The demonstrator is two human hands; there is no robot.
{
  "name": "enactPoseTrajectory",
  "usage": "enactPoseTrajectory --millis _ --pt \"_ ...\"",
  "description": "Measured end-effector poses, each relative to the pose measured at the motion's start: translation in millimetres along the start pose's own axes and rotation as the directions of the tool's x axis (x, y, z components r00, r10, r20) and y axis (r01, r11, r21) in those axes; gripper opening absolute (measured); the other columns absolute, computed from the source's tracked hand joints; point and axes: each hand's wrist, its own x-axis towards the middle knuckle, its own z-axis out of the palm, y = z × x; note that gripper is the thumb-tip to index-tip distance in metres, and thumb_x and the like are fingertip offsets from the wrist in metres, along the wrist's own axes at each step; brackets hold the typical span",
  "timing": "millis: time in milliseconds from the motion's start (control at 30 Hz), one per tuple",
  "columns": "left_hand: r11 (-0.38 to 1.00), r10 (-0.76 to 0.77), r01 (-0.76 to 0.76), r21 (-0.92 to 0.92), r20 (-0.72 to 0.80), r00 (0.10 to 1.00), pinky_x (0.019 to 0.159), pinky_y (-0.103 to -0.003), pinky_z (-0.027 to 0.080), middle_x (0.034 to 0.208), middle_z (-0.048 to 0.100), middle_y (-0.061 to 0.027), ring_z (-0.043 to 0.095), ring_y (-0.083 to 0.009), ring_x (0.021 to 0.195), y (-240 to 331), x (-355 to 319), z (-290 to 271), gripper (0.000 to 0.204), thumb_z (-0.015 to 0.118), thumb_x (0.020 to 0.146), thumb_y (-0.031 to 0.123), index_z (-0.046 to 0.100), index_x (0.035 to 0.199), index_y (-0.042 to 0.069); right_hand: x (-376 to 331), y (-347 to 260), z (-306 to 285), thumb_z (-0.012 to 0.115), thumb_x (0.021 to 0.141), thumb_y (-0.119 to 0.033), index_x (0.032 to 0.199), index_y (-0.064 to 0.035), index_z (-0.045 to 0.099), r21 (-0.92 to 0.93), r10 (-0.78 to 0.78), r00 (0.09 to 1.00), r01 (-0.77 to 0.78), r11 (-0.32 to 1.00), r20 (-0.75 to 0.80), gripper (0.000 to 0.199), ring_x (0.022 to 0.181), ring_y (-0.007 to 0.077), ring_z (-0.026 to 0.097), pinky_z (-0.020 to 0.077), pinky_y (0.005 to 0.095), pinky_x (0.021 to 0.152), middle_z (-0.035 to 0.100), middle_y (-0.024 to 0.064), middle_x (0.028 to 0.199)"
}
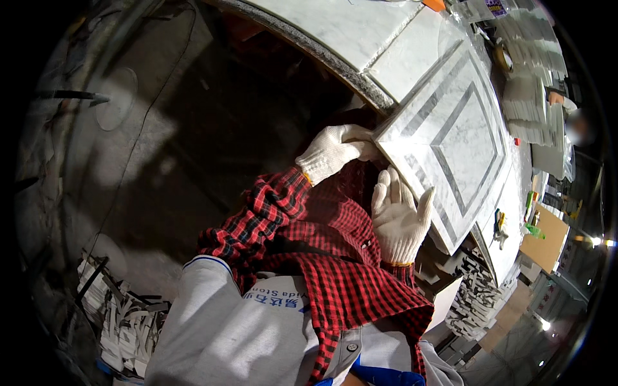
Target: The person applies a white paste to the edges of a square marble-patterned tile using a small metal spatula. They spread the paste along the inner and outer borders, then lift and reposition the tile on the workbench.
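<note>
A square white marble panel (pixel 460 151) with grey inlaid bands lies tilted across the table edge, its near side jutting out toward me. My left hand (pixel 331 153), in a white knit glove, is closed at the panel's left corner, with fingers bent at the edge. Against the panel's near edge is my right hand (pixel 401 220), gloved too, palm up with the fingers stretched and the thumb apart. Whether its fingertips touch the underside cannot be made out.
White slabs cover the worktable (pixel 347 29). Stacked tiles (pixel 531 83) stand at the far right, near another person's hand (pixel 555 98). Small tools (pixel 501 225) lie right of the panel. Piles of stone strips (pixel 479 299) sit low at the right, with more strips (pixel 125 334) lower left.
</note>
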Motion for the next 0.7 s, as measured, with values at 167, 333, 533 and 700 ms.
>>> enactPoseTrajectory --millis 167,333,533,700 --pt "0.998 -0.036 0.039 -0.046 0.056 0.998 0.087 -0.027 0.053 0.101 0.071 -0.008 0.067 -0.013 0.092 0.1 0.3 2.7 0.025 0.066 0.09 0.004 0.065 0.114 -0.004 -10.5 -8.3 -10.9 0.061 0.093 -0.048 0.138 0.0032 0.043 -0.035 -0.052 0.998 0.053 0.998 0.02 0.07 0.114 0.0304 0.057 0.0479 0.0404 0.097 0.053 0.0183 0.135" --pt "0.999 -0.034 0.032 0.038 0.074 0.997 0.086 -0.026 0.053 0.1 0.072 -0.0078 0.067 -0.0128 0.093 3.9 -10.2 6.4 0.025 0.066 0.09 0.005 0.066 0.113 -0.004 -25.6 -15.9 -24.6 0.059 0.094 -0.049 0.143 0.0034 0.038 -0.028 -0.074 0.994 0.076 0.997 0.075 0.075 0.114 0.0305 0.058 0.0501 0.0402 0.094 0.05 0.0194 0.14" --pt "0.998 -0.023 0.019 0.055 0.083 0.996 0.085 -0.026 0.053 0.098 0.072 -0.0084 0.067 -0.0132 0.09 1.0 -15.7 11.3 0.025 0.067 0.091 0.006 0.065 0.114 -0.004 -32.7 -29.3 -37.1 0.055 0.095 -0.05 0.147 0.0063 0.03 0.054 -0.089 0.985 0.082 0.995 0.146 0.08 0.122 0.0345 0.054 0.0511 0.0455 0.093 0.046 0.0187 0.144" --pt "0.994 -0.067 0.072 -0.08 0.065 0.996 0.084 -0.028 0.054 0.101 0.071 -0.0105 0.067 -0.0159 0.09 -7.5 -14.6 3.3 0.025 0.065 0.092 0.007 0.064 0.114 -0.006 -30.2 -39.3 -38.0 0.055 0.095 -0.052 0.147 0.0058 0.029 0.086 -0.103 0.967 0.085 0.993 0.232 0.082 0.126 0.0313 0.049 0.0494 0.0446 0.095 0.042 0.0163 0.148"
